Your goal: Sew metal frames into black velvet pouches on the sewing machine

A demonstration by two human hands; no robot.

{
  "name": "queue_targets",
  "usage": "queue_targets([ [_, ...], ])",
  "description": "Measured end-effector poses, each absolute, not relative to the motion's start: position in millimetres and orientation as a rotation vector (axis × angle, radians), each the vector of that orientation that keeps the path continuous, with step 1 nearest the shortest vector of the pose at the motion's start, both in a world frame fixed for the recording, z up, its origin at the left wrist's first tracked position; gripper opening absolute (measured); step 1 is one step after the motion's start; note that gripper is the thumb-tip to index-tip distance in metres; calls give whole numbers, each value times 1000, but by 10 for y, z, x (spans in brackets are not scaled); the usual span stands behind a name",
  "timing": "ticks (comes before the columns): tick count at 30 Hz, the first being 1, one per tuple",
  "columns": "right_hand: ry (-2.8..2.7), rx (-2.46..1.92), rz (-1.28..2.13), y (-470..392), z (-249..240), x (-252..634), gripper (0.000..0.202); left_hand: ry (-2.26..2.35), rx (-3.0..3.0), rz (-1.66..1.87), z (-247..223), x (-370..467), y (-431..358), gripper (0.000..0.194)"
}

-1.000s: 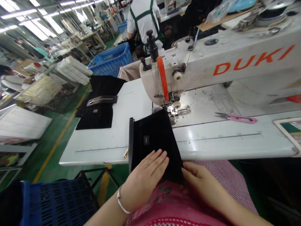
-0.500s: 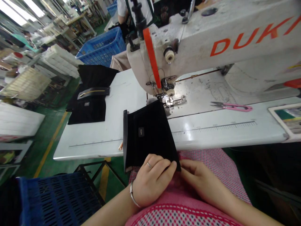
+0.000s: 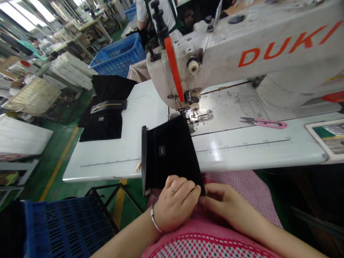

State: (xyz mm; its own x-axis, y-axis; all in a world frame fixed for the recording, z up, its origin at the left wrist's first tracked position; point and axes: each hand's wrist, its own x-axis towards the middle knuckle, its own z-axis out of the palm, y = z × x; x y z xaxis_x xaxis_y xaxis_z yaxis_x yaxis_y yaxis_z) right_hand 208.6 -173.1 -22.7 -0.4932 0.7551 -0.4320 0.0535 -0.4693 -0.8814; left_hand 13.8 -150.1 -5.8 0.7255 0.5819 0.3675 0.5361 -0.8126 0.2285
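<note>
A black fabric piece (image 3: 174,157) with a small label hangs over the table's front edge, its far corner under the needle area of the sewing machine (image 3: 193,104). Along its left side runs a dark strip with a zipper pull (image 3: 138,166). My left hand (image 3: 176,200), with a ring and a bracelet, is closed on the near corner of the fabric. Just to the right, my right hand (image 3: 223,200) pinches the same corner with thumb and fingers.
More black pieces (image 3: 103,123) lie at the table's left end. Pink snips (image 3: 268,123) rest right of the needle. Blue crates stand behind (image 3: 118,55) and at lower left (image 3: 72,225). A person (image 3: 161,16) sits beyond the machine.
My right thumb has shifted slightly left onto the fabric's corner. The fabric and my left hand are nearly where they were; the camera view has shifted a little.
</note>
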Motion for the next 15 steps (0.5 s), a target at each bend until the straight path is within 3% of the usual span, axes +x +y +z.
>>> queue_targets([
  [2, -1412, -1290, 1875, -1746, -245, 2105, 18, 936, 2805, 681, -76, 142, -1498, 18],
  [5, -1765, -1367, 1192, -1747, -286, 2165, 10, 954, 2747, 745, -101, 153, -1497, 13],
  [8, -2008, -1122, 534, -1681, -270, 2242, 13, 962, 2736, 744, -58, 167, -1475, 13],
  [10, -2115, -927, 357, -1607, -206, 2279, 18, 947, 2699, 662, 22, 172, -1429, 13],
  [15, -2214, -735, 223, -1446, -43, 2286, 25, 1022, 2689, 280, 171, 166, -1214, 58],
])
